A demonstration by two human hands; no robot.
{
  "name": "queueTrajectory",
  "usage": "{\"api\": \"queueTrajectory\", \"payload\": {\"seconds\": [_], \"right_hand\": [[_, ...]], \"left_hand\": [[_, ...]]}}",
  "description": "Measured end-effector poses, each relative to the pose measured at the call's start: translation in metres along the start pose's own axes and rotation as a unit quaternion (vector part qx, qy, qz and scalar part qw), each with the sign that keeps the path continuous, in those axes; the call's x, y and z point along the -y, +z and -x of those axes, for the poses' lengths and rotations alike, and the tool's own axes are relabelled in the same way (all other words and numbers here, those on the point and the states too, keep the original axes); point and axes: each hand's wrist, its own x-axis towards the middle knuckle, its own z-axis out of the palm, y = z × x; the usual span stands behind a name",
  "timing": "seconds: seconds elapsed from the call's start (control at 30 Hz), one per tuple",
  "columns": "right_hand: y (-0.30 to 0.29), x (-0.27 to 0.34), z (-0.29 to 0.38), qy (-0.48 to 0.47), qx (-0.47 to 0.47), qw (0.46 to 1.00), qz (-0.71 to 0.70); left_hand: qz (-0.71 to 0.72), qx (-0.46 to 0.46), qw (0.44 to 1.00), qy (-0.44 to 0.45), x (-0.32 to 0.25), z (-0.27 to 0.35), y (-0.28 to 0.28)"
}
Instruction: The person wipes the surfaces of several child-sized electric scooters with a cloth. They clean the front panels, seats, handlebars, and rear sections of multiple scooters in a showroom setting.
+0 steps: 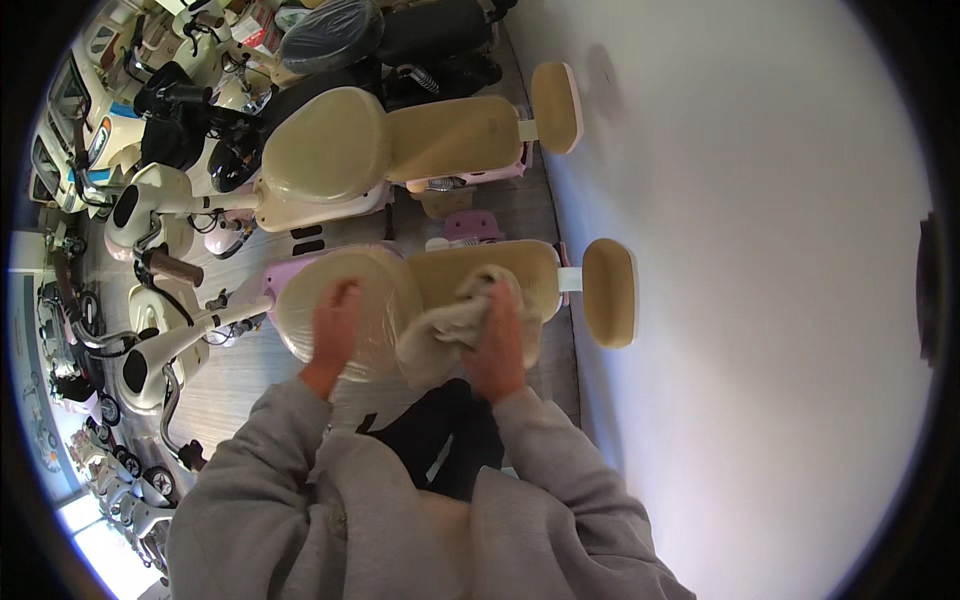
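In my right hand (pixel 496 352) is a crumpled beige cloth (pixel 442 334), bunched over the tan rear seat (pixel 487 259) of an electric scooter. Part of the cloth hangs off the near side of that seat. My left hand (pixel 335 330) holds nothing and is over the rounded front seat (pixel 382 300), which has clear plastic film on it. Its fingers are blurred and slightly curled, and whether they touch the film I cannot tell. A tan padded backrest (pixel 609 292) is fixed behind the rear seat. Pink body panels (pixel 285 271) show under the front seat.
A second scooter with a film-wrapped cream seat (pixel 330 146) stands just beyond, and a black scooter seat (pixel 435 34) lies past it. Handlebars with a brown grip (pixel 176 268) reach out on the left. A white wall (pixel 720 300) runs close behind the backrests. More scooters (pixel 127 480) line the far left.
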Motion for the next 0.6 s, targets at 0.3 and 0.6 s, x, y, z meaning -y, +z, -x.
{"api": "queueTrajectory", "payload": {"seconds": [0.3,0.6], "right_hand": [[0.042,-0.085,-0.085,-0.123,0.106,0.956,0.246],[0.044,-0.055,-0.130,-0.139,0.187,0.949,0.214]], "left_hand": [[-0.380,-0.118,0.909,0.124,0.049,-0.094,-0.032],[-0.442,-0.090,0.892,0.024,0.039,-0.093,0.001]]}}
